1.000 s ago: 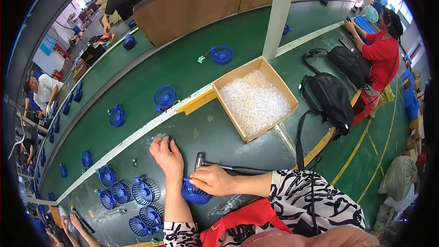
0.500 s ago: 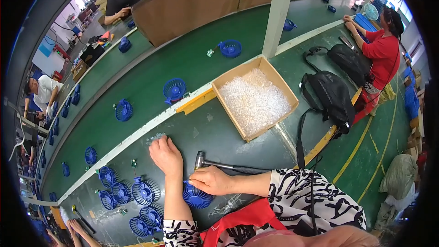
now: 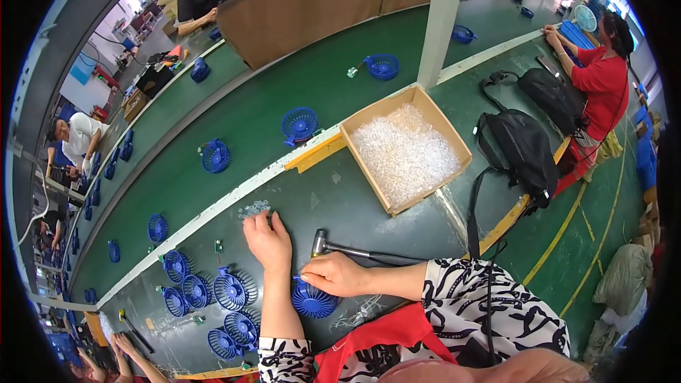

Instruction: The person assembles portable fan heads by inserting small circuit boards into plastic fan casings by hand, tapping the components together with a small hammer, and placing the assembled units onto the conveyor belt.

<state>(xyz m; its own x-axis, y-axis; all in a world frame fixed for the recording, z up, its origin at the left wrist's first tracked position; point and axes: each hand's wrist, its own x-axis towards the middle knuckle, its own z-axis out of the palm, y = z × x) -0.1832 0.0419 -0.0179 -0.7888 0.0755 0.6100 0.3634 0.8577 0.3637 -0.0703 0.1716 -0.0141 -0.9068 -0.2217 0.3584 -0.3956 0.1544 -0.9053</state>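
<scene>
My left hand rests palm down on the dark table, thumb and fingertips apart, beside a small scatter of clear pieces. No held thing shows in it. With thumb and fingers closed, my right hand grips the upper edge of a round blue fan cage, which lies on the table in front of me. Just beyond that hand lies a hammer with a metal head and dark handle. Several more blue fan cages with small green circuit boards lie left of my left forearm.
A cardboard box of small clear pieces stands beyond the hammer. Behind a white rail, a green conveyor carries spaced blue fans. Black bags lie at right. Co-workers sit or stand around, one in red; another person's hands show lower left.
The fans on the conveyor have moved toward the upper right. The whole view has shifted slightly. My hands keep nearly the same places, the right still on the blue fan cage.
</scene>
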